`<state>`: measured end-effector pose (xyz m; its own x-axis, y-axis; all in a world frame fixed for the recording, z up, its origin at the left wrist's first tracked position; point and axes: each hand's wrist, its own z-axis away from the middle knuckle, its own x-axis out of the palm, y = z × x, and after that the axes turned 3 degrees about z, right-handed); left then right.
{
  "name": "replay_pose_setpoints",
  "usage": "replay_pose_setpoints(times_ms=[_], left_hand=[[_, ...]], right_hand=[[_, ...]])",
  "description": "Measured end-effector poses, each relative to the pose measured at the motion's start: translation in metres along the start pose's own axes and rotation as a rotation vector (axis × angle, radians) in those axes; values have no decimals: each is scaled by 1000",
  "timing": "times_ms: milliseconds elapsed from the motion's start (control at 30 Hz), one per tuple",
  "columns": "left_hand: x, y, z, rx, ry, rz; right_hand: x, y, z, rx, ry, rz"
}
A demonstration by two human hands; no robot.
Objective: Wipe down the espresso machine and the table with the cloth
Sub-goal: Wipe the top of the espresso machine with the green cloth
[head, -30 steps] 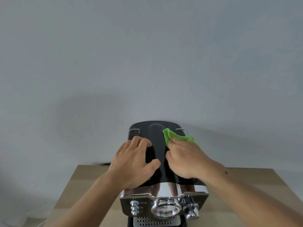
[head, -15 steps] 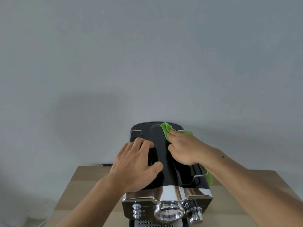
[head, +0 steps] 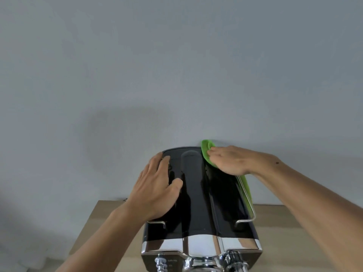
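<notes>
Green cloth (head: 206, 152) runs front-to-back under flat right hand (head: 228, 161); left hand (head: 155, 186) flat on machine (head: 198, 205).

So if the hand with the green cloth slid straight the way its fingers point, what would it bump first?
Probably the raised hump along the top of the espresso machine: the right hand points across it, cloth first. After that, the left hand. Depth is unclear.

A black, chrome-fronted espresso machine (head: 198, 203) is set on a wooden table (head: 269, 220); a green cloth (head: 206, 152) is draped over its far right edge.
</notes>
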<state>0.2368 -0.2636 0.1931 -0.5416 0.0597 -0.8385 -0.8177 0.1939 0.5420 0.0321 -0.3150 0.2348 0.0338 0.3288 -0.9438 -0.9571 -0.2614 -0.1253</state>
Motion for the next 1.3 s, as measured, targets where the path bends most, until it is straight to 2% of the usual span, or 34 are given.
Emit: replay_pose_setpoints(times_ms=[167, 267, 400, 600, 700, 933, 1200, 1300], left_hand=[[-2, -7, -3, 7, -99, 38], [-6, -11, 0, 27, -146, 8], [-7, -11, 2, 39, -129, -39], [-5, -12, 4, 38, -112, -82], [-4, -14, 3, 40, -103, -74], [-2, -16, 1, 52, -82, -19], [-5, -10, 4, 45, -64, -28], [-5, -8, 6, 36, -27, -47]], right_hand=[[6, 0, 2, -121, -6, -105], [0, 9, -10, -58, -39, -107], [-1, 14, -23, 28, -32, -203], [21, 38, -14, 75, -43, -634], [29, 42, -19, 87, 0, -717], [20, 37, -29, 90, -24, -681], [4, -36, -60, -129, -18, -315], [9, -47, -71, -206, -13, -287]])
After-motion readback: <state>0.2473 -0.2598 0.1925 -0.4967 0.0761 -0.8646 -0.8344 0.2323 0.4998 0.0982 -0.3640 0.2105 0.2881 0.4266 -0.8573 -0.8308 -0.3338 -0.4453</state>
